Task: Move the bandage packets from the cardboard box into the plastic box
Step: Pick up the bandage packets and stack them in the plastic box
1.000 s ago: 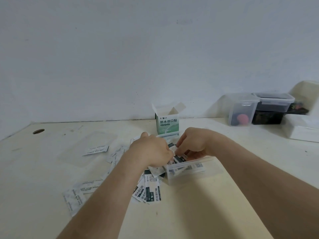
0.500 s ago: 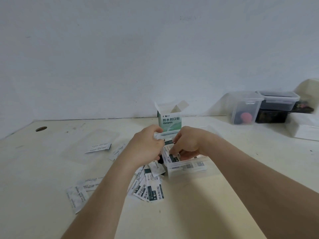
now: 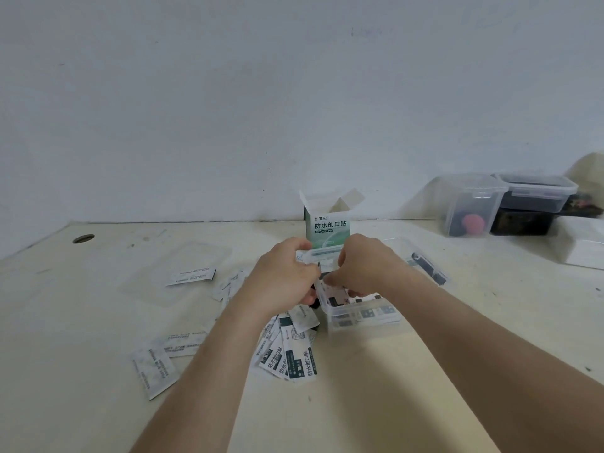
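Head view shows both forearms reaching in from the lower edge and meeting over the table (image 3: 98,322). Nearest, loose packets (image 3: 294,358) lie fanned on the surface, white with dark green print. Just beyond them sits the clear plastic box (image 3: 359,335), with several packets lying inside. Above its far left corner the left hand (image 3: 284,276) and right hand (image 3: 362,266) face each other, fingers curled, each pinching one end of a small stack of packets (image 3: 322,255). Behind them the cardboard box (image 3: 328,228) stands upright, its top flaps open.
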`<state>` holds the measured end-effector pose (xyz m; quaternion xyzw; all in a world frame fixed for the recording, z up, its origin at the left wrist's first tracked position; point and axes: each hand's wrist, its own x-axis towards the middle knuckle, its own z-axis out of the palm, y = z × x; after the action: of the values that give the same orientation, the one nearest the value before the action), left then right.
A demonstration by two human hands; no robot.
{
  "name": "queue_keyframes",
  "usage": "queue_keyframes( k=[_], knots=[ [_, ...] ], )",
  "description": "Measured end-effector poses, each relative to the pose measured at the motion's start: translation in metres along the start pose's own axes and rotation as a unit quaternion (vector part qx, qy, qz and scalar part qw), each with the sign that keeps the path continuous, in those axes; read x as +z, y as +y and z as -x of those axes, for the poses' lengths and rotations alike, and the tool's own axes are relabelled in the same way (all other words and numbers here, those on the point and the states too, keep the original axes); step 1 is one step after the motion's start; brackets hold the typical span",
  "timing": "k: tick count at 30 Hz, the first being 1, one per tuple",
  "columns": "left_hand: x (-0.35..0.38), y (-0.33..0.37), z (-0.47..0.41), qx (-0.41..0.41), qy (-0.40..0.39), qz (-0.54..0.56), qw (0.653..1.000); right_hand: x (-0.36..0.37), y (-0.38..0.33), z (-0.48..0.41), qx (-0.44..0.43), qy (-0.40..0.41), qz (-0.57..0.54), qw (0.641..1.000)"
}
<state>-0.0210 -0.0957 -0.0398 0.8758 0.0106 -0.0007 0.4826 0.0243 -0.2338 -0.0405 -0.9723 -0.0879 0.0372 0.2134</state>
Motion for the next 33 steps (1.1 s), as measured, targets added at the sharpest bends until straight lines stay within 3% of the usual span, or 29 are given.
queue_keyframes(
  k=[4, 9, 18, 23, 28, 33],
  knots=[
    [-0.001, -0.001, 0.002, 0.001, 0.0, 0.007, 1.0, -0.022, 0.006, 0.008, -0.007, -0.099, -0.007, 0.995],
    [0.0, 0.0, 0.001, -0.001, -0.005, -0.006, 1.0, -0.036, 0.0, 0.01, -0.088, -0.217, 0.217, 0.948],
    [0.001, 0.002, 0.001, 0.006, -0.006, -0.037, 0.999, -0.03, -0.009, 0.001, -0.124, -0.286, 0.292, 0.904],
    [0.002, 0.0, 0.0, 0.006, 0.004, -0.028, 1.0, -0.021, -0.009, -0.002, -0.125, -0.277, 0.257, 0.918],
    [0.003, -0.002, -0.003, 0.006, 0.01, -0.02, 1.0, -0.019, -0.007, -0.003, -0.089, -0.262, 0.14, 0.951],
    [0.003, -0.005, -0.005, 0.001, 0.014, -0.008, 1.0, -0.023, -0.004, -0.004, -0.056, -0.273, 0.02, 0.96]
  ],
)
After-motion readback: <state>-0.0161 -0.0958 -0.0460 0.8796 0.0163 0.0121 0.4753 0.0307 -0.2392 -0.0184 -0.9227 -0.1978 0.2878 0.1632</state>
